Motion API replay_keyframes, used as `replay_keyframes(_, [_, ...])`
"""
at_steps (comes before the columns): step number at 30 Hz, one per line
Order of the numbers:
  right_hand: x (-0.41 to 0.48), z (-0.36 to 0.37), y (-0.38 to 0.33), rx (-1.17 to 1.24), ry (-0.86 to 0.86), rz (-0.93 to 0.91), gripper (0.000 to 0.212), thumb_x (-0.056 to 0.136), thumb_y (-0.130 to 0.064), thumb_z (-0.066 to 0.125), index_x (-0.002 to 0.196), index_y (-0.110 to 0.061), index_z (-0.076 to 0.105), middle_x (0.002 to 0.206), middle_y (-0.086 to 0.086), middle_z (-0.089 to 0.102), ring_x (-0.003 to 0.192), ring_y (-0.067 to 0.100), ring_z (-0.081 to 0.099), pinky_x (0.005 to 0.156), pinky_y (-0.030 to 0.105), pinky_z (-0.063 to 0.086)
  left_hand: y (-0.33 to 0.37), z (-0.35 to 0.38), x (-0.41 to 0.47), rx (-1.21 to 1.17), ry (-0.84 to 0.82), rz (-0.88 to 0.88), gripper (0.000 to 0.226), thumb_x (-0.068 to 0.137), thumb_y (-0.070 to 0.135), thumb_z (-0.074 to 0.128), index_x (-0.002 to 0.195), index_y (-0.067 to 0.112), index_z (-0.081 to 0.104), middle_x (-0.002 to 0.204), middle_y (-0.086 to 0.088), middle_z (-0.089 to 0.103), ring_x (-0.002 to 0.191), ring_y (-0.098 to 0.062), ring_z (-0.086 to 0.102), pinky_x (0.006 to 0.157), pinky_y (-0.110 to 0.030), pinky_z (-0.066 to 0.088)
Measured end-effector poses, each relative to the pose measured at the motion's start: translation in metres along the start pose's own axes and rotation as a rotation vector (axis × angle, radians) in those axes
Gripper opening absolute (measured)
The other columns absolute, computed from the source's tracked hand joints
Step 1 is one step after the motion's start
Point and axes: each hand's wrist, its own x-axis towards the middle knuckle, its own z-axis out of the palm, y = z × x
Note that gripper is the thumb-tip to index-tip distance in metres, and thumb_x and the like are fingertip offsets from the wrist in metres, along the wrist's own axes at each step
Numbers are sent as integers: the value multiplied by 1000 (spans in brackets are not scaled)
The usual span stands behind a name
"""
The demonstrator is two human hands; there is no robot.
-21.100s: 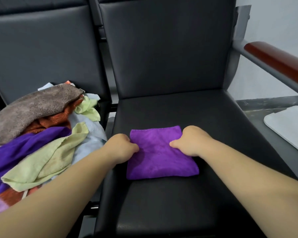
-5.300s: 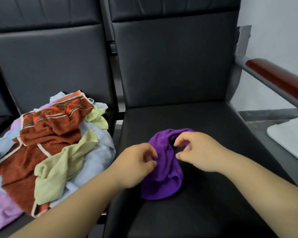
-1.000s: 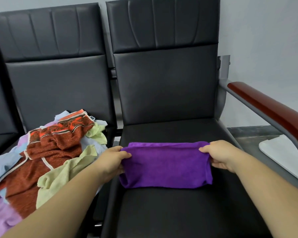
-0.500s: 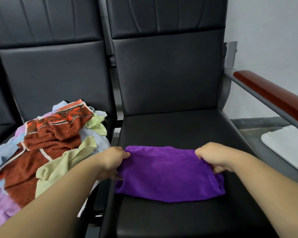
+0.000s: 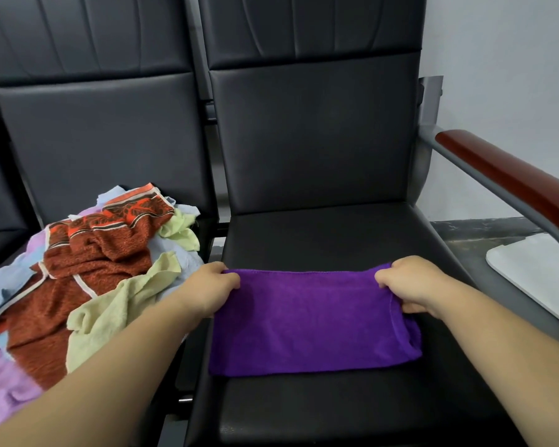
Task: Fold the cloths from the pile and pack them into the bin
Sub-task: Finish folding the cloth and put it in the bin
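Head view | purple cloth (image 5: 313,321), frame centre, apparently doubled | gripped at both upper corners by left hand (image 5: 207,288) and right hand (image 5: 410,285) | stretched flat on seat (image 5: 336,240) for next fold

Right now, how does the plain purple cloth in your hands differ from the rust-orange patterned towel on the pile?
The plain purple cloth lies flat as a rectangle; the rust-orange patterned towel is crumpled. The left hand and right hand grip the purple cloth's far corners; no hand touches the towel. The purple cloth is one colour; the towel has a banded border. Both are soft fabric.
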Motion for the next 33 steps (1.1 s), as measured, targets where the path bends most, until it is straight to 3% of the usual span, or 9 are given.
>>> replay_keyframes(2, [3, 1, 0, -76, 38, -11, 7, 85, -16, 62, 81, -11, 61, 78, 9, 59, 75, 27, 64, 77, 44, 63, -1, 3, 7, 26, 43, 24, 7, 87, 16, 60, 81, 12, 58, 75, -7, 61, 69, -24, 57, 61, -34, 43])
replay_keyframes(4, [8, 3, 0, -150, 77, -21, 10, 85, -19, 61, 78, -12, 61, 73, 9, 60, 69, 29, 65, 74, 46, 63, -3, 7, 13, 91, 81, 32, 6, 89, 17, 60, 86, 12, 60, 82, -7, 66, 75, -23, 62, 66, -34, 47])
replay_keyframes(7, [15, 5, 0, -228, 102, -16, 14, 88, -19, 57, 78, -11, 60, 69, 9, 60, 61, 28, 62, 60, 37, 55, -8, 15, 21, 220, 137, 61, 10, 93, 20, 61, 86, 14, 57, 82, -4, 64, 77, -21, 61, 62, -30, 45])
replay_keyframes(11, [23, 6, 0, -257, 92, 14, 15, 90, -12, 49, 82, -7, 60, 70, 12, 61, 60, 30, 61, 58, 35, 52, -13, 21, 28, 324, 194, 102, 19, 99, 30, 58, 88, 16, 53, 81, 3, 58, 80, -19, 57, 69, -31, 39])
replay_keyframes(16, [27, 6, -4, -309, 75, 50, 23, 93, -7, 43, 101, -3, 64, 95, 22, 71, 85, 40, 73, 76, 49, 64, -17, 25, 34, 369, 229, 146, 25, 103, 34, 51, 88, 15, 45, 76, 1, 54, 77, -22, 55, 72, -34, 39])
replay_keyframes(20, [28, 7, -10, -386, 91, 61, 13, 101, -7, 45, 104, -8, 58, 100, 19, 64, 85, 36, 69, 65, 37, 60, -15, 27, 33, 367, 246, 159, 31, 106, 34, 45, 81, 16, 40, 75, -1, 54, 72, -22, 53, 71, -35, 38])
replay_keyframes(25, [29, 5, -9, -391, 85, 65, 16, 101, -6, 45, 113, -11, 54, 105, 18, 61, 88, 38, 69, 79, 46, 64, -12, 28, 30, 357, 261, 167, 33, 107, 34, 41, 80, 16, 38, 73, -2, 53, 69, -21, 51, 70, -36, 36])
replay_keyframes(29, [27, 3, -10, -375, 79, 47, 16, 104, -11, 42, 115, -11, 54, 106, 18, 60, 86, 38, 69, 78, 48, 64, -12, 28, 28, 334, 268, 175, 32, 107, 36, 39, 84, 14, 41, 76, -4, 56, 69, -22, 53, 70, -36, 37])
replay_keyframes(33, [24, 7, -15, -457, 103, 58, 21, 106, -12, 40, 114, -7, 59, 99, 17, 63, 82, 34, 69, 76, 41, 62, -11, 32, 26, 371, 286, 158, 28, 106, 37, 42, 95, 11, 44, 74, 1, 54, 70, -21, 55, 69, -36, 40])
